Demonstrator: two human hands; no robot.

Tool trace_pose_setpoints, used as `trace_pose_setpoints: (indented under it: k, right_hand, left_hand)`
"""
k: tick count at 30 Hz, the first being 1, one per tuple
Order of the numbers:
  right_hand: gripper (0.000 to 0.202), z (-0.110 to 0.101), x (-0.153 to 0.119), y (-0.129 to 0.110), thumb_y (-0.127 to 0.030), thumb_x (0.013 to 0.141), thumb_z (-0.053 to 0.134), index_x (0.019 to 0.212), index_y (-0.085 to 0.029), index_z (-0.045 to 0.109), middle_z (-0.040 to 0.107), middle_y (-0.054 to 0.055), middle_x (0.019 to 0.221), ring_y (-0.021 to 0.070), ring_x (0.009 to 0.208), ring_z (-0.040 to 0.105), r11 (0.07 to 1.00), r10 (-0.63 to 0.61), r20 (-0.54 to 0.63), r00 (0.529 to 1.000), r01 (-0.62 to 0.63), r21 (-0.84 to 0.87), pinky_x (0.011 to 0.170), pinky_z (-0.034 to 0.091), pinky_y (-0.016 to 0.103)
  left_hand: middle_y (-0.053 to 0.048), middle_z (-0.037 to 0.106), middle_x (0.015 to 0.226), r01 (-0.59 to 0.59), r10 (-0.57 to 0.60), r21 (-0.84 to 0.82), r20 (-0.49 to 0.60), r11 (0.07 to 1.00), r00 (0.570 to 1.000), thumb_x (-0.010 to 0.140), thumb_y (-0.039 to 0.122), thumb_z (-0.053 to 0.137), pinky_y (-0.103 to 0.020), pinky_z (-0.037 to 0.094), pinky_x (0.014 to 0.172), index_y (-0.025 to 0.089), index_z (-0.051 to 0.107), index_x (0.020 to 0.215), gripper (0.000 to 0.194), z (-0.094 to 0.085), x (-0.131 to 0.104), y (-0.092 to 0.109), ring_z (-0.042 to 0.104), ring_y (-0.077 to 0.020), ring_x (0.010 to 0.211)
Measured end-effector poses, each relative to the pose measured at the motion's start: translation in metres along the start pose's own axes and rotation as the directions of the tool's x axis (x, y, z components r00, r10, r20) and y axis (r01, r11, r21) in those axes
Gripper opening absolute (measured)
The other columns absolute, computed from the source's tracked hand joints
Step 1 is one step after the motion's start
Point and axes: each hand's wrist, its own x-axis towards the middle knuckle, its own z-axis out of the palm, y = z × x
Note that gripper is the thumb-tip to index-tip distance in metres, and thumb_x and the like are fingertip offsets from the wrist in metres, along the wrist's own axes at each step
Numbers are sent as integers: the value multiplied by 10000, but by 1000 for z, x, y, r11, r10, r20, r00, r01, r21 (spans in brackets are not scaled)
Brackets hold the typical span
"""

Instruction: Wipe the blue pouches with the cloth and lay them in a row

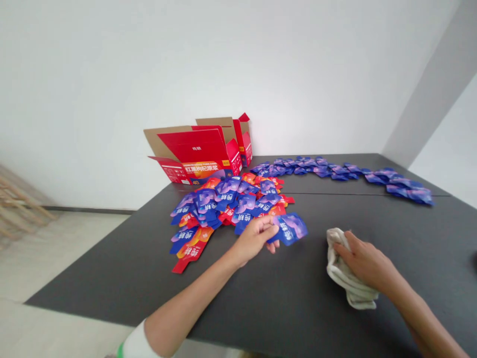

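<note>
Between the thumb and fingers of my left hand (258, 234) is a blue pouch (289, 228) with purple print and white lettering, held above the dark table (283, 293). My right hand (367, 261) grips a crumpled whitish cloth (345, 276), which hangs down toward the tabletop. Just beyond my left hand lies a heap of blue pouches (206, 201), mixed with red and orange pouches (194, 251). Some of the heap is hidden behind my left hand.
Two red cardboard boxes, a nearer box (201, 154) and a farther box (244, 136), stand with raised flaps at the back left. Along the far side runs a line of overlapping blue pouches (322, 169), reaching right. A white wall (298, 74) rises behind the table.
</note>
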Motion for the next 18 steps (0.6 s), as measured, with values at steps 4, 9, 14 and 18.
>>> trace_pose_setpoints:
  k: [4,9,14,18]
  right_hand:
    - [308,11,6,7,-499,911,312,992,-228,433,651,88,885,275,830,642,992,-79,3,997,78,98,642,362,298]
    - [353,16,13,12,-503,904,322,1040,-208,460,656,105,900,284,846,634,983,-100,19,995,96,159,658,365,308]
    - [412,15,10,11,-496,906,314,1130,-187,468,653,126,955,282,911,621,972,-139,-21,990,140,190,723,386,325]
    - [395,15,8,12,-496,909,315,1096,-195,490,651,120,971,274,924,619,965,-157,-40,987,162,205,743,389,321]
  left_hand:
    - [17,588,656,-119,137,69,-400,990,906,774,519,589,-191,455,537,175,488,820,362,-59,6,27,542,-85,521]
    - [26,589,698,-47,133,155,-609,987,782,734,504,579,-215,486,644,196,449,823,346,-127,11,21,579,-104,628]
    - [-23,612,598,316,-62,252,-685,915,726,736,390,537,-257,469,554,171,502,714,222,-163,1,-4,590,-160,549]
    - [-55,625,598,531,-60,410,-748,741,661,746,368,527,-323,478,603,173,560,708,202,-163,-7,-7,627,-237,623]
